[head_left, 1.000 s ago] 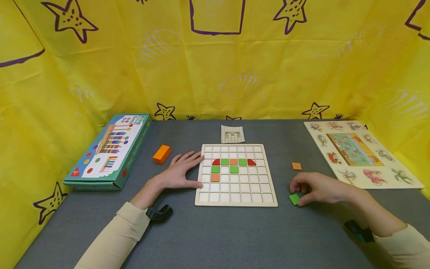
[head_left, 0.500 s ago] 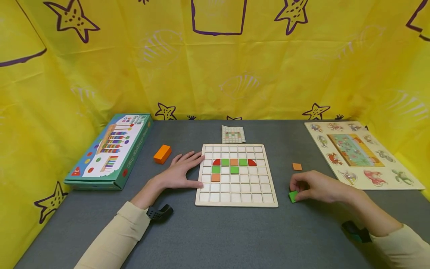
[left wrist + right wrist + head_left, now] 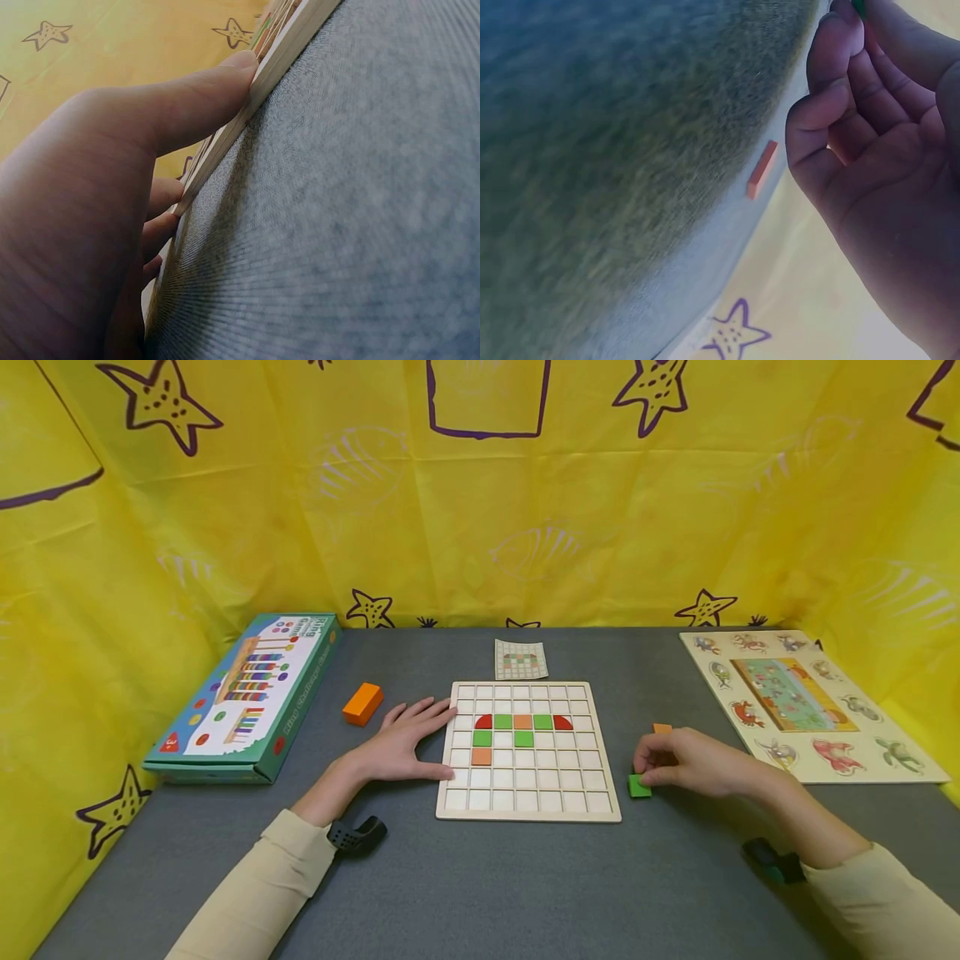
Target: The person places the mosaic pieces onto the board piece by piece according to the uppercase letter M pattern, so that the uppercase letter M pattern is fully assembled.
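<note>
My left hand (image 3: pixel 397 747) rests with fingers spread at the left edge of a wooden grid board (image 3: pixel 528 806); in the left wrist view the thumb (image 3: pixel 202 97) lies on the board's rim. Between thumb and fingers my right hand (image 3: pixel 690 762) pinches a green square tile (image 3: pixel 639 787), just right of the board. On the board sit red quarter-round tiles (image 3: pixel 562 723), several green tiles (image 3: pixel 523 739) and orange tiles (image 3: pixel 482 757). A loose orange tile (image 3: pixel 662 728) lies behind the right hand, partly covered by it. In the right wrist view only a sliver of the green tile shows.
Behind the board lies a small pattern card (image 3: pixel 521 660). An orange block (image 3: pixel 363 704) and a boxed ring game (image 3: pixel 247 693) stand to the left. A sea-animal puzzle board (image 3: pixel 806 706) lies at the right. A yellow curtain (image 3: pixel 480 527) closes off the back.
My right hand has closed on the green tile, picked it off the table and carried it left toward the board. The left hand has stayed in place.
</note>
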Demonstrator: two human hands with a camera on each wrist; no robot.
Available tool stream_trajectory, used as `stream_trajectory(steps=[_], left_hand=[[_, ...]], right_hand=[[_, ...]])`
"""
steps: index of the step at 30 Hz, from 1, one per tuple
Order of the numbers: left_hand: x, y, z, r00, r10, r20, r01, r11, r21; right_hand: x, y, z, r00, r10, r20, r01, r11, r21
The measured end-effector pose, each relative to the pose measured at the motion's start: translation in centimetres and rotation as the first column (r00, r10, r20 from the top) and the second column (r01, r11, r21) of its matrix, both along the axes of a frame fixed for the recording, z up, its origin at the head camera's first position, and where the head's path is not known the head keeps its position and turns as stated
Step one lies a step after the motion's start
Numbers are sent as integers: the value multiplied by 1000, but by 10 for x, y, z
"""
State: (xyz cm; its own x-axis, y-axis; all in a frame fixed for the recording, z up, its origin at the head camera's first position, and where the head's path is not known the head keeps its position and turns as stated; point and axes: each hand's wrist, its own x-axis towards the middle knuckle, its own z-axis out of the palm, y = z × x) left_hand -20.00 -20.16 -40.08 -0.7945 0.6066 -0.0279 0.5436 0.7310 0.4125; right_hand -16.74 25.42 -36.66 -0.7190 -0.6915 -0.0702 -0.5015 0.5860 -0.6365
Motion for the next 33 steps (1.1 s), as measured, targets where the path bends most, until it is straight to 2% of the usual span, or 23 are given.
stream_trajectory(steps=[4, 12, 19, 25, 33], left_hand=[[0, 0, 0, 1000, 3, 4, -3, 1000, -2], [0, 1, 1, 1000, 0, 10, 0, 1000, 0], [0, 0, 1, 1000, -3, 8, 3, 1000, 0], [-1, 1, 0, 1000, -2, 9, 2, 1000, 2], [0, 1, 1, 1000, 1, 5, -1, 1000, 8]], right_hand=[[-5, -7, 0, 1000, -20, -13, 20, 1000, -1], [-14, -20, 2, 999, -46, 20, 47, 998, -33], [-23, -31, 1, 996, -86, -7, 86, 996, -30], [-30, -40, 1, 996, -79, -36, 76, 994, -77], [-38, -53, 2, 995, -93, -28, 90, 993, -75]])
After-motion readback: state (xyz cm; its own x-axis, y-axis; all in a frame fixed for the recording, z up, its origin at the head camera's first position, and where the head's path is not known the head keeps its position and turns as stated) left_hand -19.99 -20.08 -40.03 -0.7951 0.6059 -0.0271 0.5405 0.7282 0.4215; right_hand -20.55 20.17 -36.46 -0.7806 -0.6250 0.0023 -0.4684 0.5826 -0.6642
